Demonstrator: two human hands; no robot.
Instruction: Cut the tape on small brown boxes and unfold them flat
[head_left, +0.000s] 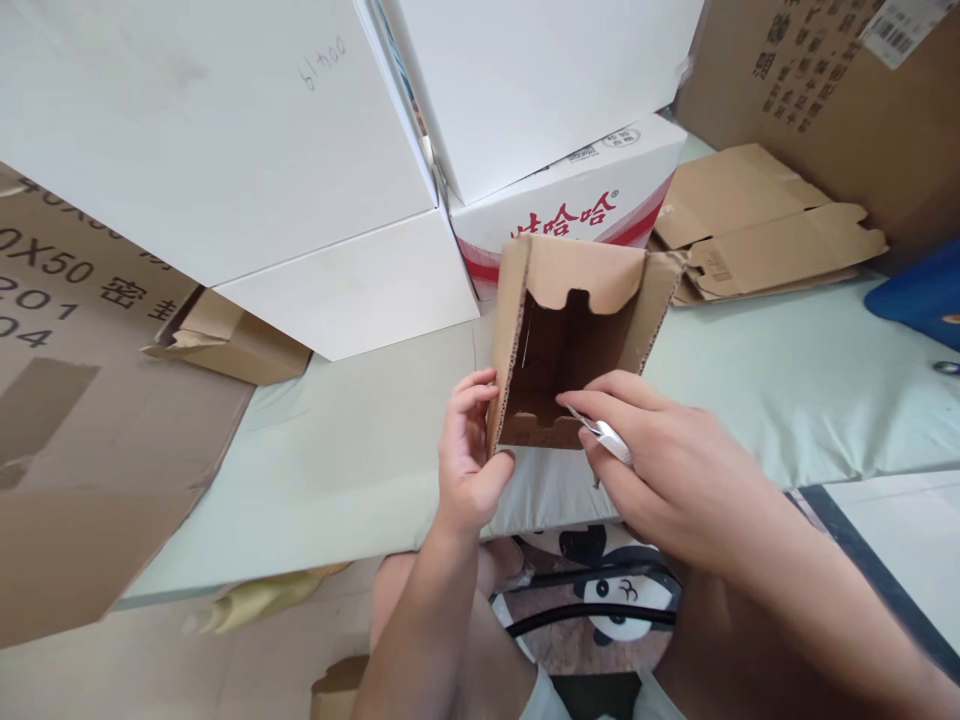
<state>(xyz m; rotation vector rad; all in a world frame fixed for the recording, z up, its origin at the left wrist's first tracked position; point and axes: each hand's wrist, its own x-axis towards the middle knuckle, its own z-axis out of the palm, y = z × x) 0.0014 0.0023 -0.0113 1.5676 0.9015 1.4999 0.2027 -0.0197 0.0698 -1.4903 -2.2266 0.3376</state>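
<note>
A small brown cardboard box is tilted toward me, its open end facing me and its flaps spread. My left hand grips the box's left flap, thumb at the lower corner and fingers behind the edge. In my right hand is a small white utility knife with a thin metal blade showing. The blade points up and left, at the lower right of the box's opening. My right index finger reaches into the front of the opening. The inside of the box is dark.
Pale green cloth covers the bench. White boxes and a red-and-white carton stand behind. Flattened cardboard lies back right, near a blue object. A small open carton sits left, beside a large printed carton.
</note>
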